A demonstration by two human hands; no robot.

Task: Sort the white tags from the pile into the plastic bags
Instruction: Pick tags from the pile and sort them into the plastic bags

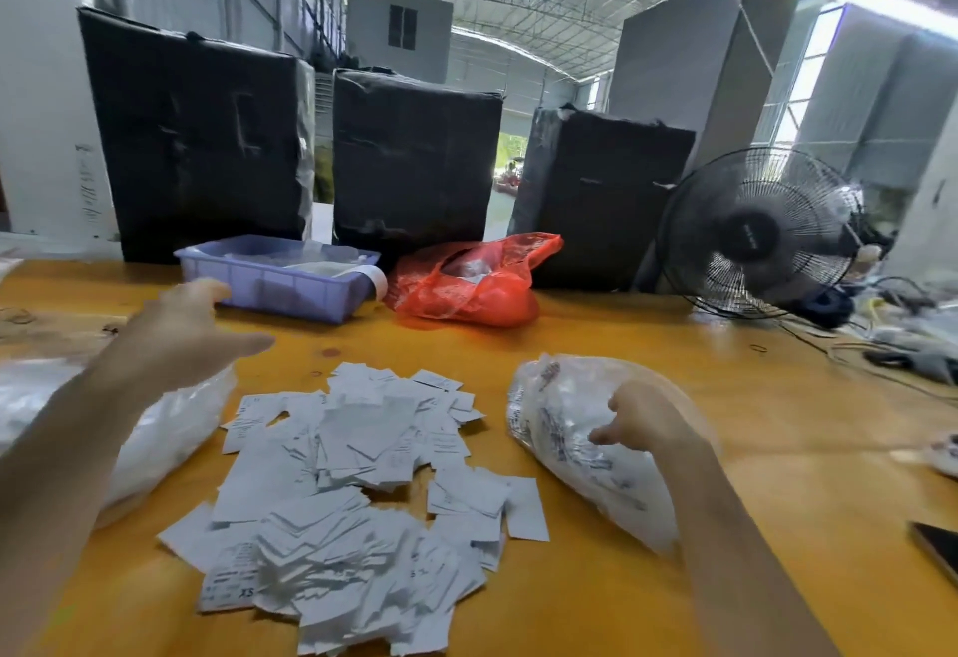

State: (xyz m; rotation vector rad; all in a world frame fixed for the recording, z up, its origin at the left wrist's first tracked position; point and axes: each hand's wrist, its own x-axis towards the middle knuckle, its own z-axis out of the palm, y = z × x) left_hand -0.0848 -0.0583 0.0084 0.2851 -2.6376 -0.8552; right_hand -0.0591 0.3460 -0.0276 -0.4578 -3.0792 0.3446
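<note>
A loose pile of white tags (pixel 357 496) lies spread on the orange table (pixel 674 345) in front of me. To its right lies a clear plastic bag (pixel 565 428) stuffed with tags, and my right hand (pixel 648 423) rests on top of it, fingers curled into the plastic. Another clear plastic bag (pixel 155 428) lies left of the pile, partly hidden by my left forearm. My left hand (pixel 192 330) hovers above the table, blurred, fingers apart and holding nothing, stretched toward the purple tray (pixel 269 288).
A red plastic bag (pixel 466 283) sits beside the purple tray at the back. Three black wrapped boxes (pixel 409 153) stand behind them. A black fan (pixel 762 231) and cables occupy the right rear. A phone (pixel 938 547) lies at the right edge.
</note>
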